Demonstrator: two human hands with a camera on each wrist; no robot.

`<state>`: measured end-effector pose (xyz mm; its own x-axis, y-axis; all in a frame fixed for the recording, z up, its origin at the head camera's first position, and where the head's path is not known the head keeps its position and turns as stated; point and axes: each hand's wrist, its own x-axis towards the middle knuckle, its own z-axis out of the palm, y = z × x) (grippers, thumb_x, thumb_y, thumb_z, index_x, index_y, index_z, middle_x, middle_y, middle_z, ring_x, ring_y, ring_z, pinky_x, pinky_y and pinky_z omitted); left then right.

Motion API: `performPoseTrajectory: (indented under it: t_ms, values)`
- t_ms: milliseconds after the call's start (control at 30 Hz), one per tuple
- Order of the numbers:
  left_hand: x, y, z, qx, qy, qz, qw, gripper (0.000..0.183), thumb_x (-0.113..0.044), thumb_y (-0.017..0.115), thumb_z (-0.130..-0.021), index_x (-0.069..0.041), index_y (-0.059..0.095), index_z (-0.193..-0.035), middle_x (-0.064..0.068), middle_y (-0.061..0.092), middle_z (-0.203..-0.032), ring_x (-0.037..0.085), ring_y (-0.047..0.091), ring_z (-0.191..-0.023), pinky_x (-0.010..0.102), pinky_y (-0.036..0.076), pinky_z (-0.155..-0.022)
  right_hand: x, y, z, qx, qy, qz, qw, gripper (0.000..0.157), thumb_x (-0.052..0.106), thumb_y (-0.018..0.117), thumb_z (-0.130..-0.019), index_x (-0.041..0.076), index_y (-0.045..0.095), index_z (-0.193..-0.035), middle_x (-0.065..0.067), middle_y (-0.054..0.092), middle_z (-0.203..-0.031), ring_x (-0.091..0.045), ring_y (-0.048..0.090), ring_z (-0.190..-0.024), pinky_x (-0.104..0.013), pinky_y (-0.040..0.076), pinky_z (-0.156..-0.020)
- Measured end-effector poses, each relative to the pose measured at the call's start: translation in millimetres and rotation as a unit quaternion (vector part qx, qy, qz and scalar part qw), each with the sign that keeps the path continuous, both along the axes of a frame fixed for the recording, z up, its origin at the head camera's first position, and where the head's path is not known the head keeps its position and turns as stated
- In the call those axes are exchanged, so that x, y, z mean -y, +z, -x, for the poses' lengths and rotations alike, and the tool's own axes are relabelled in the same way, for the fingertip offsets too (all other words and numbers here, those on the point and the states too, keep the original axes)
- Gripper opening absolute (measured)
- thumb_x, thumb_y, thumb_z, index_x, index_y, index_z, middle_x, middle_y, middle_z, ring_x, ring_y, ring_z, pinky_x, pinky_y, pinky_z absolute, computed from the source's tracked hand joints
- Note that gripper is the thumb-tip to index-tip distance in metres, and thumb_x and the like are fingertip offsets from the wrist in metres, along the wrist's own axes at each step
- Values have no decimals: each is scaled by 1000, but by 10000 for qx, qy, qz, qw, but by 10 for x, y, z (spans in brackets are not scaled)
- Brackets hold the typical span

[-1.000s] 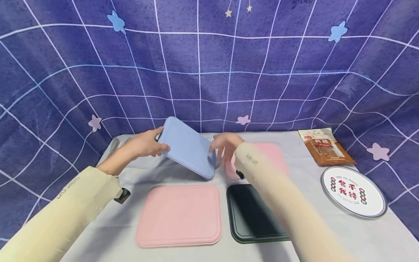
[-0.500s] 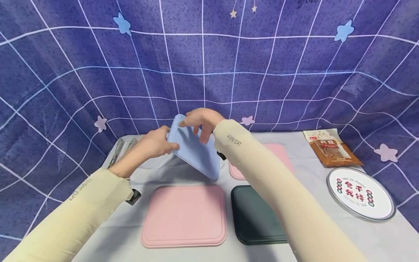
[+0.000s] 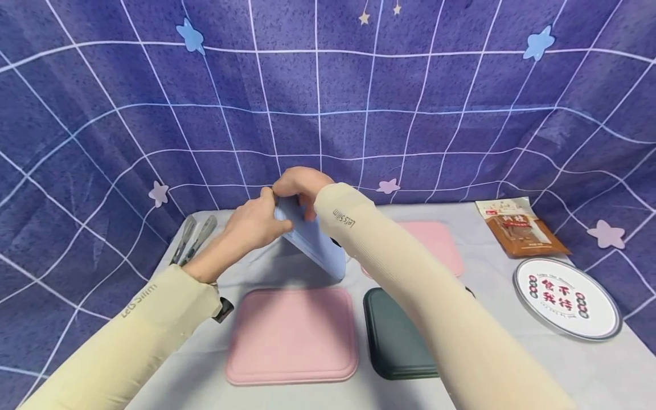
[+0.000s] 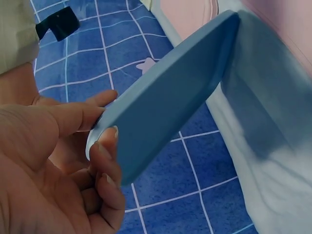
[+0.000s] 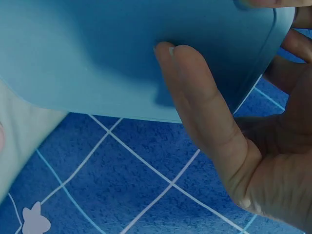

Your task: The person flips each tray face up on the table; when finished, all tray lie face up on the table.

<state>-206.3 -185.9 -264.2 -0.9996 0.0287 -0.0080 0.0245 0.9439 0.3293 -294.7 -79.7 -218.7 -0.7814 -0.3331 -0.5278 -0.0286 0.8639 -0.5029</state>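
A shallow blue rectangular tray [image 3: 322,242] with rounded corners leans steeply, its lower right corner close over the white cloth behind a pink tray. My left hand [image 3: 258,222] grips its upper left end. In the left wrist view, the left hand [image 4: 53,165] pinches the edge of the blue tray [image 4: 161,95]. My right hand [image 3: 303,187] has come over the top corner and holds it beside the left fingertips. The right wrist view has two fairly straight fingers of the right hand [image 5: 229,151] lying against the flat face of the blue tray [image 5: 97,63]; the thumb is largely hidden.
A pink tray [image 3: 292,336] and a dark green tray [image 3: 402,336] lie in front. Behind the right arm lies another pink tray [image 3: 435,245]. At right are a brown food packet [image 3: 525,230] and a white oval plate [image 3: 566,299]. Metal utensils [image 3: 197,236] lie at far left.
My right hand has left the tray's lower right side and moved up and left to its top corner. The left hand has shifted slightly right, and the tray has turned more edge-on.
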Motion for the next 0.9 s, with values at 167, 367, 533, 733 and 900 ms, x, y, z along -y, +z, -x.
performPoseTrajectory:
  t_ms: [167,367,533,733,900]
  values:
    - [-47,1,-24,-155,64,-19,9999,63,-34,67,-84,2,41,-128,20,66,-99,32,63,-78,43,47,-68,-23,13,47,-71,5,-5,10000,48,41,49,-101,9,52,-137,-22,54,-134,-41,72,-100,-44,61,-81]
    - [-112,-7,-40,-280,91,-65,9995,64,-33,66,-85,0,40,-133,16,67,-93,30,64,-75,41,46,-63,-95,-9,100,-135,43,239,9996,64,36,55,-99,13,34,-154,-24,51,-130,-43,72,-95,-44,61,-79]
    - [-165,-41,-30,-404,116,-148,9990,55,-34,64,-86,-3,43,-127,13,67,-85,28,63,-67,38,44,-56,-182,-35,98,-201,-208,602,9978,90,32,63,-95,23,5,-163,-24,50,-133,-42,72,-94,-41,62,-78]
    - [-225,-74,-49,-525,-30,-532,9972,48,-38,64,-89,-8,46,-123,6,67,-83,21,62,-64,35,44,-55,-316,-12,110,-73,-238,1042,9942,88,25,66,-93,20,13,-162,-25,49,-134,-41,71,-96,-42,61,-80]
    - [-206,-97,-71,-476,-797,-1108,9895,60,-37,67,-92,-9,45,-140,-1,68,-86,15,60,-67,31,47,-62,-492,63,173,280,-105,1244,9918,64,22,58,-98,12,30,-154,-28,46,-135,-43,68,-104,-44,60,-83]
